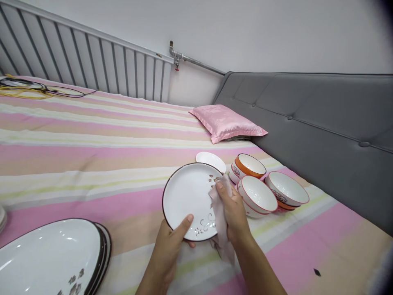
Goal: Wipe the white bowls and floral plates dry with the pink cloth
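A round white plate (187,196) with a dark rim and brown flower pattern is held up, tilted, above the bed. My left hand (172,241) grips its lower left edge, thumb on top and fingers beneath. At the right edge, my right hand (231,209) presses a pale pinkish-grey cloth (219,217) against the plate, with the thumb on the face side. Part of the cloth hangs below the rim. Just behind the held plate lies a plain white dish (211,159), partly covered by it.
Stacked bowls stand at right: orange-banded (250,164), red-rimmed (258,194) and another pair (288,188). Oval plates (39,254) are piled at lower left. A pink pillow (227,121) lies by the grey headboard (307,110). Cables (39,90) lie near the radiator (92,53).
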Demonstrator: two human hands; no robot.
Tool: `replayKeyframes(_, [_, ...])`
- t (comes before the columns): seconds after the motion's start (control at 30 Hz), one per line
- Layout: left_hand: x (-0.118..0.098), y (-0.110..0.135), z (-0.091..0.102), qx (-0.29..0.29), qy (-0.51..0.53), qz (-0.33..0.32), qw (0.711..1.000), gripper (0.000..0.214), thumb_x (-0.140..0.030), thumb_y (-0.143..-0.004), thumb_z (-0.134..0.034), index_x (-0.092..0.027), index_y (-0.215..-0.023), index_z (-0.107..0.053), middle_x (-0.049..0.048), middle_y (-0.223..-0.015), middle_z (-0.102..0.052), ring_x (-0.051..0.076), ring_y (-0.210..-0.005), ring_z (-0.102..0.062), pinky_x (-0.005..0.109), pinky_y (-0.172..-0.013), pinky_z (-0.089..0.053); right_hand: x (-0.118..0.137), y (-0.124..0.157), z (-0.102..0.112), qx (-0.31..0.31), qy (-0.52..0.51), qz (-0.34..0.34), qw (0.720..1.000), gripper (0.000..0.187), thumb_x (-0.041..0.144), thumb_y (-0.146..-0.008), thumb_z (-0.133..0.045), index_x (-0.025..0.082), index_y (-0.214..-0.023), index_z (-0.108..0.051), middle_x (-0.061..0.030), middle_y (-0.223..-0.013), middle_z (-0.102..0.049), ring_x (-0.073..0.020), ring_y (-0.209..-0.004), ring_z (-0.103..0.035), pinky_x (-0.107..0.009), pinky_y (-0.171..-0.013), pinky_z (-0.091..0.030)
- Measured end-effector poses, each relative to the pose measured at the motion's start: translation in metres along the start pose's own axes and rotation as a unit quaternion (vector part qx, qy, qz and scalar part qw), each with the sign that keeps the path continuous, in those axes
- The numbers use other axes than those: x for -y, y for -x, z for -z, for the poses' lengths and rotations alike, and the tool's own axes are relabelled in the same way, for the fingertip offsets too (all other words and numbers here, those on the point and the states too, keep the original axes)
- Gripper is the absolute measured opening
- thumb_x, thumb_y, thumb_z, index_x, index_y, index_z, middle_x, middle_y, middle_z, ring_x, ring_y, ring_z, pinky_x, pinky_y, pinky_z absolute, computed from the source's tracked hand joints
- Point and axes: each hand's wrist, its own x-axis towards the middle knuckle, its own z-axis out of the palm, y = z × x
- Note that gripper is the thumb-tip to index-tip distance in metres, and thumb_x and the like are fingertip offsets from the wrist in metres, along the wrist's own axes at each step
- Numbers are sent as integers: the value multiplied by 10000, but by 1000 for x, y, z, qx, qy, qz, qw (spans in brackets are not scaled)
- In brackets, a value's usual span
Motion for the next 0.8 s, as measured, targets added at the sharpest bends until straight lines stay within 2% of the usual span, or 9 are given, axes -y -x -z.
replayKeyframes(0.13, [0, 1, -8, -44, 53, -25, 997, 347, -363, -650, -736, -122, -878, -634, 29, -729, -634, 125, -574, -520, 224, -431, -441, -12, 14, -19, -49, -56, -14, 997, 414, 479, -776, -601, 192, -1074, -587, -62, -935, -696, -217, -835, -656, -306, -723, -524])
replayKeyframes(0.3, [6, 1, -18, -104, 116, -36, 987, 508, -342, -649, -745, -199, -1104, -568, 18, -944, -654, 140, -684, -569, 207, -446, -451, -31, 33, -39, -78, -94, -80, 989, 497, 530, -760, -579, 195, -1125, -547, -49, -840, -704, -204, -680, -663, -279, -514, -507])
replayKeyframes(0.4, [12, 0, -18, -102, 116, -32, 988, 575, -372, -681, -719, -231, -1200, -517, 29, -1030, -659, 158, -727, -609, 217, -488, -471, -39, 41, -46, -58, -128, -102, 985, 490, 501, -750, -606, 213, -1140, -529, -11, -759, -694, -151, -508, -607, -224, -355, -387])
replayKeyframes(0.47, [13, 0, -18, -95, 104, -25, 990, 592, -391, -699, -701, -230, -1231, -497, 48, -1086, -654, 185, -801, -631, 241, -563, -502, -39, 43, -47, -50, -150, -107, 982, 455, 467, -753, -622, 217, -1121, -530, -1, -759, -692, -136, -500, -602, -208, -354, -380])
replayKeyframes(0.57, [9, 2, -20, -85, 89, -31, 992, 562, -366, -702, -705, -216, -1213, -530, 59, -1171, -633, 215, -1030, -593, 271, -788, -502, -30, 37, -42, -50, -173, -82, 980, 433, 425, -768, -621, 203, -1129, -535, -45, -941, -701, -184, -763, -670, -252, -556, -517])
replayKeyframes(0.63, [4, 4, -19, -83, 72, -50, 993, 529, -333, -670, -735, -203, -1159, -581, 57, -1178, -638, 215, -1127, -543, 273, -899, -451, -20, 28, -33, -49, -169, -72, 982, 441, 416, -765, -626, 183, -1131, -549, -73, -1013, -689, -216, -877, -661, -298, -678, -539])
replayKeyframes(0.7, [-2, 4, -16, -84, 47, -61, 994, 510, -331, -633, -757, -194, -1105, -619, 61, -1147, -658, 226, -1126, -546, 286, -913, -442, -9, 17, -22, -32, -137, -61, 988, 432, 425, -753, -640, 164, -1093, -586, -85, -976, -699, -231, -847, -666, -325, -694, -540])
replayKeyframes(0.8, [-10, 4, -5, -60, 6, -37, 997, 450, -411, -647, -726, -151, -1008, -663, 97, -1013, -706, 258, -999, -613, 316, -816, -490, 5, 3, -2, 31, -71, -43, 996, 367, 415, -725, -680, 151, -978, -646, -81, -897, -714, -241, -812, -666, -331, -701, -528])
